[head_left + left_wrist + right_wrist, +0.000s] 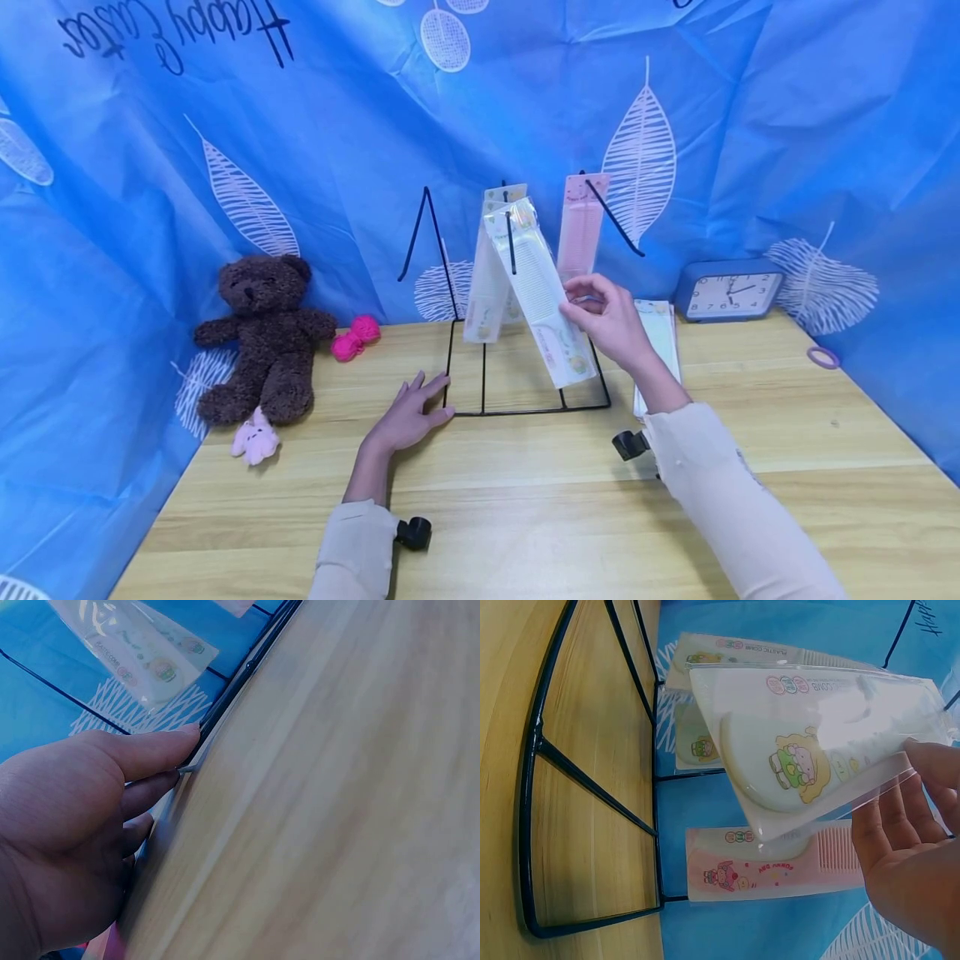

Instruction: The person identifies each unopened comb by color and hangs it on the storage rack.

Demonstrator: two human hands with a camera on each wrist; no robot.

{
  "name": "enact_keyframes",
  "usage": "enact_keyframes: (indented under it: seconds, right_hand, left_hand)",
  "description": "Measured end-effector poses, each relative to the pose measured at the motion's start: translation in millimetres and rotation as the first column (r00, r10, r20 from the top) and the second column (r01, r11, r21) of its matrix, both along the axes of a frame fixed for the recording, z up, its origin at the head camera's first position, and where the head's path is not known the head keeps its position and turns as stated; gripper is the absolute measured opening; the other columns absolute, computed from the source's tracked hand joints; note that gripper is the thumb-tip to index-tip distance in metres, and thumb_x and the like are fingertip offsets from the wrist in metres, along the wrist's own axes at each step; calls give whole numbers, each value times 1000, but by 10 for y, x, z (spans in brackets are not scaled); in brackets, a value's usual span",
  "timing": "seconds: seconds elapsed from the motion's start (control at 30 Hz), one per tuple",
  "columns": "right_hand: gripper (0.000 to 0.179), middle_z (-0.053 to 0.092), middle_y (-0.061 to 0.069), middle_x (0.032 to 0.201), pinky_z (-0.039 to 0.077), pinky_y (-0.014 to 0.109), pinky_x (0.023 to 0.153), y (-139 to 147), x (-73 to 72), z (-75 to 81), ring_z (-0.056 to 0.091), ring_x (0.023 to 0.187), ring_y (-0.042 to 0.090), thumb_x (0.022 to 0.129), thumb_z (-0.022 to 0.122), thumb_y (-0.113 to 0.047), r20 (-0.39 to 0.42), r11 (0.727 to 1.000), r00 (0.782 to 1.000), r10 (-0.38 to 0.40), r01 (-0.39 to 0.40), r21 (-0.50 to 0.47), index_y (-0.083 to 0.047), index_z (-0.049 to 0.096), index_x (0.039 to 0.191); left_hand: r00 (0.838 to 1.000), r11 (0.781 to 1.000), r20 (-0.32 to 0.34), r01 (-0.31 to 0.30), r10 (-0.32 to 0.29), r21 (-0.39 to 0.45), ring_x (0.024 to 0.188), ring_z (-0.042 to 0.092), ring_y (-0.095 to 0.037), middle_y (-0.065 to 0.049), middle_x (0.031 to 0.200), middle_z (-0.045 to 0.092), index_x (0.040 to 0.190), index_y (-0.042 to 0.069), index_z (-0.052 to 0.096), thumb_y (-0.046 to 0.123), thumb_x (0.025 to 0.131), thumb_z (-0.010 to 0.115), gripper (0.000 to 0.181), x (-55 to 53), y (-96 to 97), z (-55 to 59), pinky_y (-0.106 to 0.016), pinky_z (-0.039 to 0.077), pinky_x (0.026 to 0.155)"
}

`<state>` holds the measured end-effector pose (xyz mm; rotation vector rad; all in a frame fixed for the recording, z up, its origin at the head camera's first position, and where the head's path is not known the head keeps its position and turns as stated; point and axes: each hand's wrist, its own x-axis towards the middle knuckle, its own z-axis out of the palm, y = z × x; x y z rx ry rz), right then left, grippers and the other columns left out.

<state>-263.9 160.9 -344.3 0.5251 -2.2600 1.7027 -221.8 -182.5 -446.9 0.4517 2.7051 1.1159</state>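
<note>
My right hand (607,321) pinches the edge of a clear-packaged white comb (795,761) between thumb and fingers. The comb hangs tilted, its upper end at a front hook of the black wire rack (525,412). Behind it hang more packaged light-coloured combs (486,292). A pink packaged comb (581,221) hangs on the right side. My left hand (408,417) lies at the rack's front left base corner. Its outstretched thumb and fingertips touch the base wire, as the left wrist view also shows.
A brown teddy bear (270,333), a small pink plush toy (257,437) and a bright pink bow-shaped item (356,337) sit on the left. To the right are a stack of packages (658,333), a blue clock (729,290) and a purple ring (823,357). Blue cloth (495,100) hangs behind.
</note>
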Motion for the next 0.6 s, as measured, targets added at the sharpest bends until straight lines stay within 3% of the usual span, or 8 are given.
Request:
enact_keyframes:
  seconds: [0.2, 0.6]
  right_hand:
    - [29, 67, 24, 109, 55, 17, 80, -31, -75, -8, 68, 92, 22, 96, 69, -3, -19, 1000, 1000, 7, -7, -7, 8, 61, 122]
    - [32, 67, 23, 111, 54, 17, 80, -116, -198, -61, 66, 92, 22, 95, 70, -4, 19, 999, 1000, -24, 24, -24, 7, 60, 124]
  left_hand:
    - [1000, 1000, -4, 4, -4, 4, 154, 0, -36, -12, 163, 31, 156, 5, 39, 26, 103, 62, 62, 4, -3, 9, -53, -5, 123]
    - [1000, 1000, -5, -3, 3, -8, 155, 1, -36, -11, 163, 31, 156, 6, 39, 26, 102, 62, 62, 4, -9, -1, -52, -4, 124]
